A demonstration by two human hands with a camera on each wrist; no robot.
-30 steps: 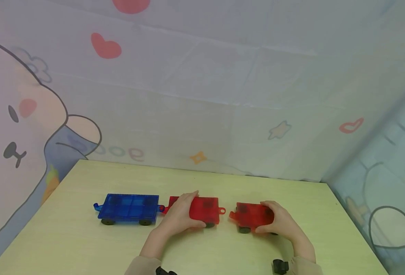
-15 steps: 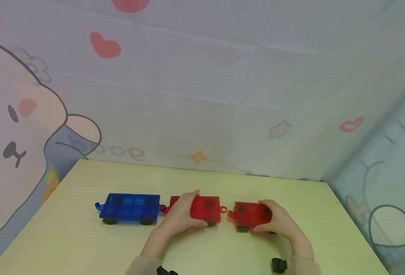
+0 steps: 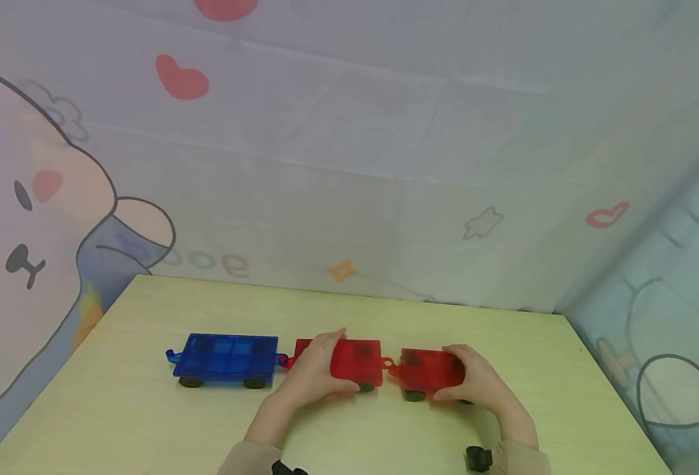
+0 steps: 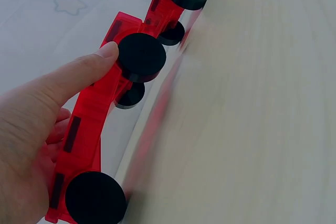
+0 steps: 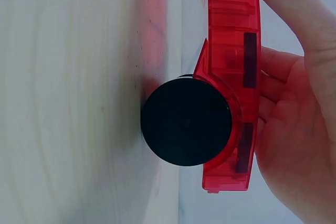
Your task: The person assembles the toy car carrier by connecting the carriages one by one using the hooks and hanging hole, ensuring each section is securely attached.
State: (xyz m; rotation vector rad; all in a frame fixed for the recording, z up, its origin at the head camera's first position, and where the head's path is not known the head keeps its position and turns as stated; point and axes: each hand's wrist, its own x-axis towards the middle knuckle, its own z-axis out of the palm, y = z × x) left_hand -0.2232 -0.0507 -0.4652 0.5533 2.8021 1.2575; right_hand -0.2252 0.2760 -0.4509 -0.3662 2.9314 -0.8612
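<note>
Three see-through toy train cars stand in a row in the head view. The blue car (image 3: 227, 356) is at the left, its right coupling meeting the middle red car (image 3: 358, 361). My left hand (image 3: 309, 375) grips that middle car from above, with the thumb (image 4: 89, 72) on its near side by a black wheel (image 4: 142, 57). My right hand (image 3: 479, 377) holds the shorter red car (image 3: 426, 369) by its right end, thumb on the near side. The middle car's ring (image 3: 388, 363) overlaps the shorter car's hook; whether they are linked I cannot tell.
The cars are on a pale wooden table (image 3: 148, 429). Behind it hangs a printed cloth backdrop (image 3: 349, 165) with hearts, stars and a cartoon animal; it also runs along the right side. A small black device (image 3: 478, 458) sits at the right wrist.
My right hand has slid the shorter red car left, closing the gap to the middle car's ring. The left hand, middle car and blue car have shifted slightly right.
</note>
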